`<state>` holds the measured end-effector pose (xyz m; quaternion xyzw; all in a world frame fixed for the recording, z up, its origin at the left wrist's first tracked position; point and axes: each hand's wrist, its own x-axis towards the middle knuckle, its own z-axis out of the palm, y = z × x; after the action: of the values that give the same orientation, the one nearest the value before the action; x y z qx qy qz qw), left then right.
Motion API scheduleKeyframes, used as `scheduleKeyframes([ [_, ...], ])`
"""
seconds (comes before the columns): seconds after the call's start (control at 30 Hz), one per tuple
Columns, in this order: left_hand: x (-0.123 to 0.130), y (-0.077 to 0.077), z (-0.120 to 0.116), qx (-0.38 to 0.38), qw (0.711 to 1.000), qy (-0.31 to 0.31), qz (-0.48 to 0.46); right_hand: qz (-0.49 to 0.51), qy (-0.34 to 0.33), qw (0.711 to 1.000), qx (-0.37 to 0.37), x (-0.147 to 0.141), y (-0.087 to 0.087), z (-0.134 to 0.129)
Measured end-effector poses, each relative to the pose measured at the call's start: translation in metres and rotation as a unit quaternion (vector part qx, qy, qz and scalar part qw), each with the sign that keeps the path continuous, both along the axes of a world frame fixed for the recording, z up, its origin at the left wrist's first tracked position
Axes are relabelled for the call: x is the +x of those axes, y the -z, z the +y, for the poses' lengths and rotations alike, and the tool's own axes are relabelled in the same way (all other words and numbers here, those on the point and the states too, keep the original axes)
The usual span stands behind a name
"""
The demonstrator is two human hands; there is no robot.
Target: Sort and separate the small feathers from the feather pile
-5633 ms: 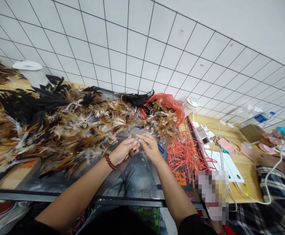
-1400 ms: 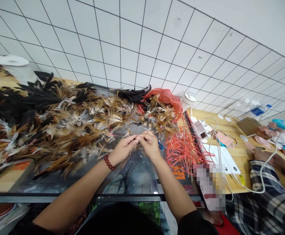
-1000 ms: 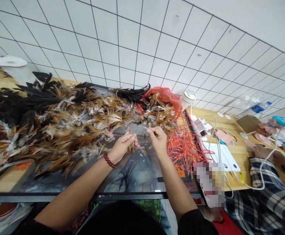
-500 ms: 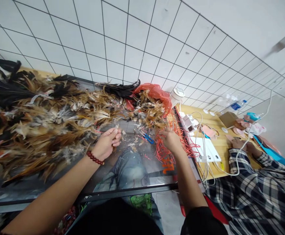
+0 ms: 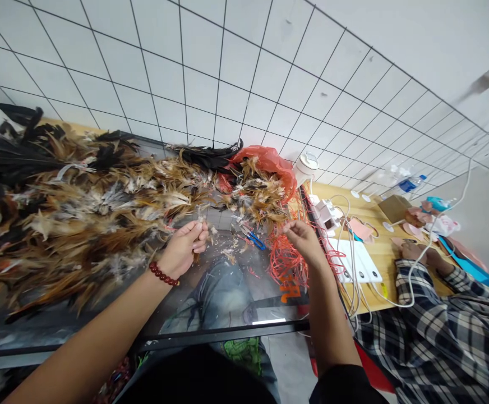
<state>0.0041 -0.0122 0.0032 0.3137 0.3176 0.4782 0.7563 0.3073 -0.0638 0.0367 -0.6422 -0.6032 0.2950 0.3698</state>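
My left hand (image 5: 185, 244), with a red bead bracelet at the wrist, pinches the base of a small feather (image 5: 201, 217) above the glass tabletop. To its left spreads a large pile of brown and black feathers (image 5: 101, 207). My right hand (image 5: 305, 240) hovers over a tangle of red string (image 5: 285, 255), its thumb and fingertips close together; whether a thread lies between them is too small to tell. Blue-handled snips (image 5: 253, 238) lie between the hands, near feather scraps. Behind them, more brown feathers (image 5: 259, 196) spill from a red plastic bag (image 5: 267, 159).
A white lidded cup (image 5: 307, 163) stands behind the string. On the wooden table (image 5: 390, 292) at right are a white power strip (image 5: 356, 261), cables and a cardboard box (image 5: 395, 209). A person in a plaid sleeve (image 5: 421, 280) sits there.
My right hand has shifted slightly right, and its fingers show more clearly over the red string. My left hand keeps its pinch in nearly the same place. The view has moved slightly.
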Motion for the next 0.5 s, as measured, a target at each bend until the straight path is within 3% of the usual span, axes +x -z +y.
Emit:
scheduleKeyframes([
  [0.07, 0.0, 0.0, 0.0, -0.001, 1.0, -0.005, -0.005, -0.119, -0.047, 0.991, -0.044, -0.01, 0.006, 0.0],
  [0.13, -0.001, 0.0, 0.001, -0.004, 1.0, -0.011, -0.009, -0.245, -0.055, 0.964, -0.089, -0.02, 0.015, 0.001],
  [0.23, -0.001, -0.001, 0.002, -0.009, 1.0, -0.017, -0.012, -0.297, -0.031, 0.95, -0.091, -0.023, 0.02, 0.003],
  [0.3, -0.002, -0.002, 0.001, -0.01, 1.0, -0.017, -0.011, -0.207, -0.018, 0.977, -0.055, -0.017, 0.014, 0.005],
  [0.37, -0.001, -0.003, 0.001, -0.01, 1.0, -0.015, -0.009, -0.057, 0.018, 0.998, -0.015, -0.006, 0.003, 0.006],
  [0.43, -0.001, -0.003, 0.0, -0.01, 1.0, -0.011, -0.009, 0.071, 0.055, 0.996, 0.003, 0.005, -0.009, 0.006],
  [0.5, -0.001, -0.003, 0.0, -0.009, 1.0, -0.006, -0.011, 0.125, 0.072, 0.989, -0.004, 0.016, -0.018, 0.005],
])
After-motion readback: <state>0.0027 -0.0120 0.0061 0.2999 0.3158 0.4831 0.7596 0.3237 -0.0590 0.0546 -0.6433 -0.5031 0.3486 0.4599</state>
